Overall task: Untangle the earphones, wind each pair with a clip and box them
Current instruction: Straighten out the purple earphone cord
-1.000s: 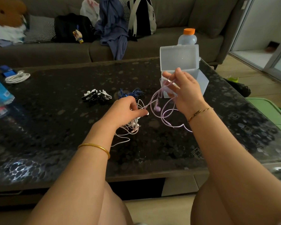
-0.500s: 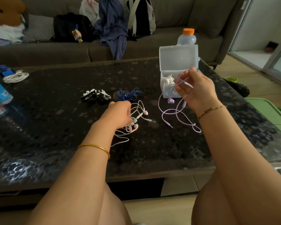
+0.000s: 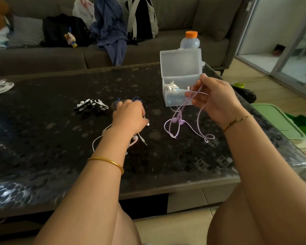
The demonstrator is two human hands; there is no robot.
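Purple earphones [image 3: 177,120] hang from my right hand [image 3: 214,98]. The cord is pinched between thumb and fingers, and the loops and buds trail onto the table [image 3: 42,138] just in front of the open box [image 3: 180,64]. The cord looks light, limp, thin and likely to snag, so I'd hold near the plug and wind loosely, no yanking. My left hand [image 3: 129,117] is blurred over the white earphones [image 3: 135,138], fingertips by the blue earphones [image 3: 137,99]; can't tell if it grips anything. The clips [image 3: 91,105] lie just left.
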